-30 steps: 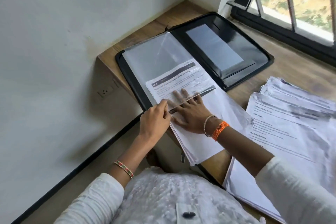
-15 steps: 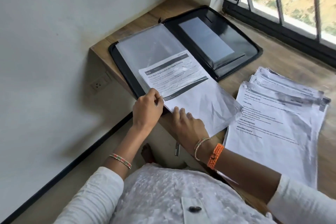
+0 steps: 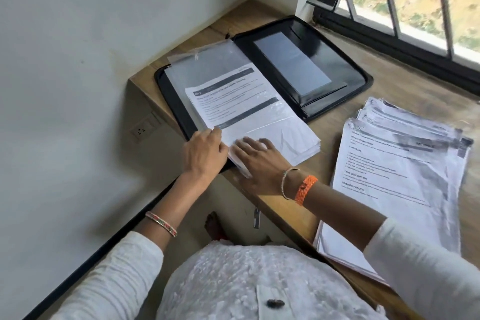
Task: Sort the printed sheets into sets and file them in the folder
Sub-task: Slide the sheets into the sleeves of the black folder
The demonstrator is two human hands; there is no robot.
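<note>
Black folder [image 3: 324,65] open flat at frame centre, in the table [image 3: 405,80] corner by wall and window. Printed sheets [image 3: 244,101] half inside a clear sleeve [image 3: 207,65], lower ends overhanging the near table edge. Left hand [image 3: 204,153], fingers clamped on the sleeve's lower left edge. Right hand [image 3: 262,161], fingers straight and spread, flat on the sheets. Loose stack [image 3: 397,171] at right, bare wood between; legible headings: "TASK GOAL", "TASK DESCRIPTION", "REQUIRED PROPS".

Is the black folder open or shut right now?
Open: the black folder lies flat on the desk, both halves spread, inner pocket showing.
</note>
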